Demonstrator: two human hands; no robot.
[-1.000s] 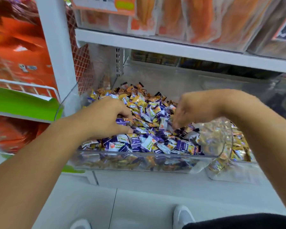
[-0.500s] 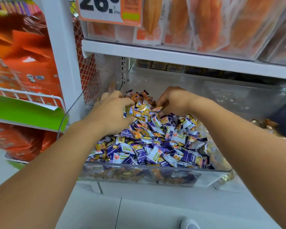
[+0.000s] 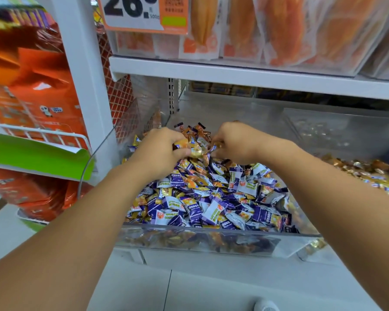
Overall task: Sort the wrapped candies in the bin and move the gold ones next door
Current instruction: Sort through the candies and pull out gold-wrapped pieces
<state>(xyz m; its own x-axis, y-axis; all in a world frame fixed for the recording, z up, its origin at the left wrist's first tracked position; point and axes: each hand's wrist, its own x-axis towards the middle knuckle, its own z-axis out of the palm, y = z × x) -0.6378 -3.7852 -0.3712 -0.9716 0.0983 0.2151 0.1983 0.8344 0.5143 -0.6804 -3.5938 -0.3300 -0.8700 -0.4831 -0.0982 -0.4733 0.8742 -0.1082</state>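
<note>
A clear plastic bin [image 3: 211,241] on the lower shelf is heaped with wrapped candies [image 3: 211,198], mostly purple-and-white with gold ones mixed in. Both hands reach over the pile to its far end. My left hand [image 3: 159,151] grips a bunch of gold candies [image 3: 192,149] between thumb and curled fingers. My right hand [image 3: 236,142] is curled just to the right of it, its fingertips pinching among gold wrappers at the back of the heap. To the right, the neighbouring clear bin [image 3: 337,131] holds gold candies [image 3: 355,169].
A white shelf [image 3: 234,75] hangs low over the bins, with orange snack packs and a price tag [image 3: 144,12] above it. A white upright post [image 3: 83,75] and orange bags [image 3: 38,90] stand at the left. Grey floor lies below.
Both hands have moved from the middle of the pile to its far end and come close together. The left hand now holds gold candies. The camera has tilted up a little.
</note>
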